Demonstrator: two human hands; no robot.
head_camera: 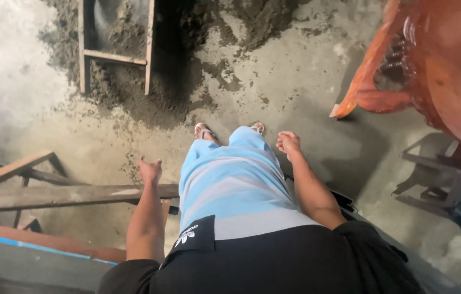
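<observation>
I look straight down my own body, over a black shirt and light blue shorts, to my sandalled feet (229, 130) on a concrete floor (296, 76). My left hand (150, 170) hangs at my side with its fingers apart and holds nothing. It is above a long wooden plank (50, 196). My right hand (288, 142) hangs on the other side, loosely curled into a fist, with nothing in it.
An orange cement mixer drum (437, 65) stands at the upper right on a dark frame (437, 174). A pile of dark sand (149, 92) with a wooden frame (115, 54) on it lies ahead. Wooden planks and trestles (12, 169) crowd the left.
</observation>
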